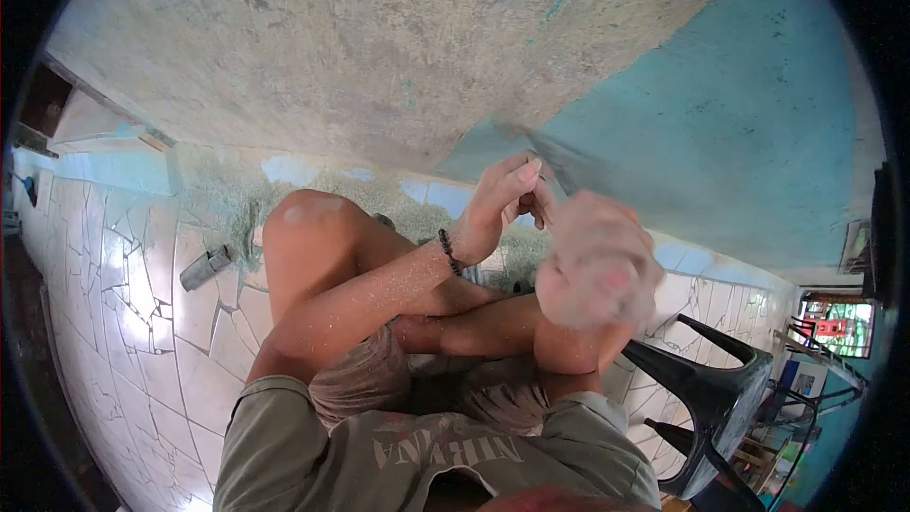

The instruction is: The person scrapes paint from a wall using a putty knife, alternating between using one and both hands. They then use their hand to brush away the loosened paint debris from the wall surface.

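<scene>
Scraped turquoise wall (711,133), cracked-tile floor (142,322); the shirt (445,450) reads NIRVANA. Left hand (502,204) pinches its fingertips together, contents unclear; right hand (597,270) is blurred, so its grip cannot be told.

peeling turquoise wall (758,85), cracked tile floor (142,322)

The lone head camera looked forward and down, close above the left hand (498,204) and right hand (597,265); the wall (379,38) lay at twelve o'clock, the shirt (417,455) at six.
</scene>
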`<action>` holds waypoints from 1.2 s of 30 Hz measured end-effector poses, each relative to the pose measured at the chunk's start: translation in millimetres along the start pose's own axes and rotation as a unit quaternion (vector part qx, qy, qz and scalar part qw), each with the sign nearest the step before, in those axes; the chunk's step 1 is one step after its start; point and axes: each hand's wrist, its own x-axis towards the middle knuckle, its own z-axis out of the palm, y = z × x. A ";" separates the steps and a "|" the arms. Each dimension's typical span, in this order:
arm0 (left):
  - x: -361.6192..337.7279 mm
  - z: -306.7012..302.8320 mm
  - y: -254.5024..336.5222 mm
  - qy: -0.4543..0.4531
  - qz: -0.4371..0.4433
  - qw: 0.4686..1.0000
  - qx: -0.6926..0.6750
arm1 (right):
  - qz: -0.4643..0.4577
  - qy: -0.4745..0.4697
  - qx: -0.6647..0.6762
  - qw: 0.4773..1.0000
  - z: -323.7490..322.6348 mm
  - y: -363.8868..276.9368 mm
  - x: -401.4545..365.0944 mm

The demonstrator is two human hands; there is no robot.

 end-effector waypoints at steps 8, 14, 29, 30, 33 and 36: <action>0.7 -6.3 -16.2 0.015 -0.045 0.998 -0.041 | -0.016 0.031 0.063 0.997 19.1 5.8 -0.9; 1.7 -8.0 -8.7 0.024 -0.010 1.000 -0.016 | -0.024 -0.043 0.015 0.999 8.8 1.3 7.8; 4.2 -8.7 2.8 -0.040 0.046 0.998 0.035 | 0.045 -0.070 0.030 0.996 -14.7 -3.1 1.1; 3.2 -7.6 2.8 -0.028 0.052 0.997 0.052 | 0.068 -0.060 0.023 0.996 -12.8 -2.5 -1.0; 1.2 -0.8 -2.2 0.004 0.038 0.999 0.031 | 0.016 -0.064 0.004 0.998 -2.7 6.1 4.1; 2.6 -4.0 4.5 0.011 0.034 0.999 0.029 | -0.046 0.009 0.124 0.991 4.4 4.7 1.7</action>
